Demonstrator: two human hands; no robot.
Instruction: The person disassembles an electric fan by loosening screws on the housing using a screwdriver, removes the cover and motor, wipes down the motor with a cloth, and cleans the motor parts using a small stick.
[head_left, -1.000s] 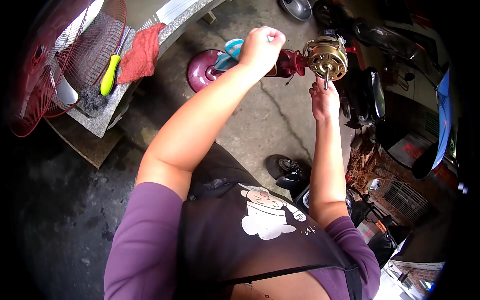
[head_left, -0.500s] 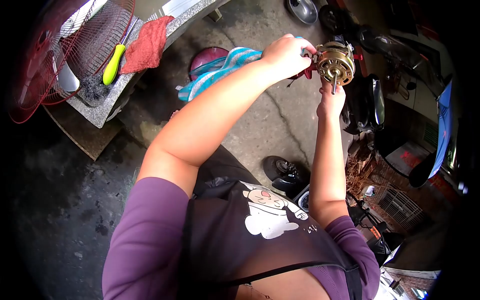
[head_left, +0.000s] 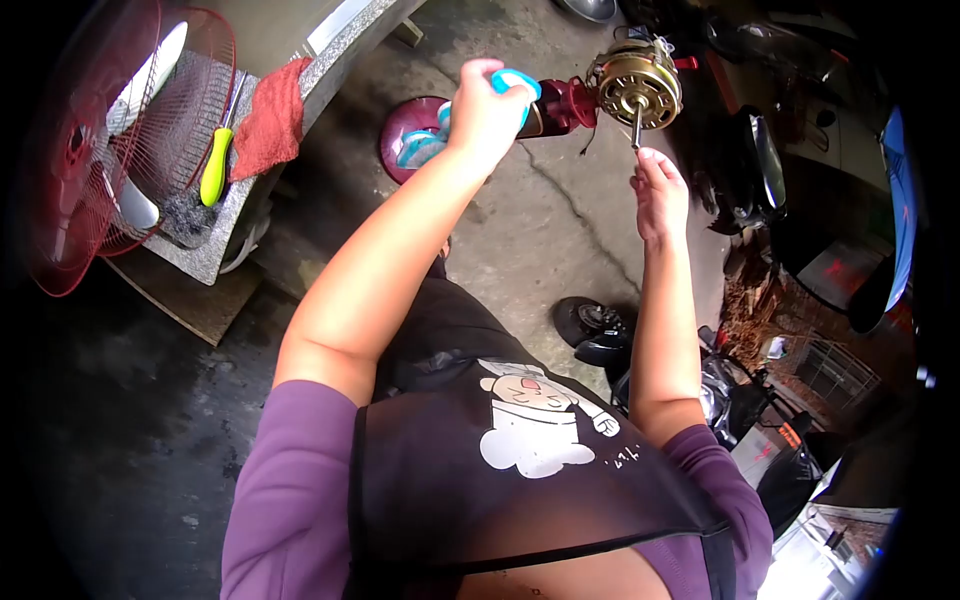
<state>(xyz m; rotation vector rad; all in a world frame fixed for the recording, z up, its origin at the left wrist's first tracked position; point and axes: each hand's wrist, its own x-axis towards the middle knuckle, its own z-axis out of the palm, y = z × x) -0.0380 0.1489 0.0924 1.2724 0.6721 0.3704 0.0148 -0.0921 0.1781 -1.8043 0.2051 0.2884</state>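
A fan motor with a brass-coloured vented housing sits at the top of a dark red fan stand, its metal shaft pointing toward me. The thumb and fingers of my right hand pinch the shaft's tip. My left hand is closed on a blue and white cloth beside the stand's pole. More of the cloth hangs below that hand, over the round red base. My left palm and part of the pole are hidden.
At left, a grey-topped table bears red fan grilles, a screwdriver with a yellow-green handle and a red cloth. A metal bowl lies on the floor ahead. Motorbike parts stand at right.
My left hand has moved left with the cloth, away from the motor and along the pole. My right hand has gone from beneath the motor to its shaft tip. The view has shifted slightly.
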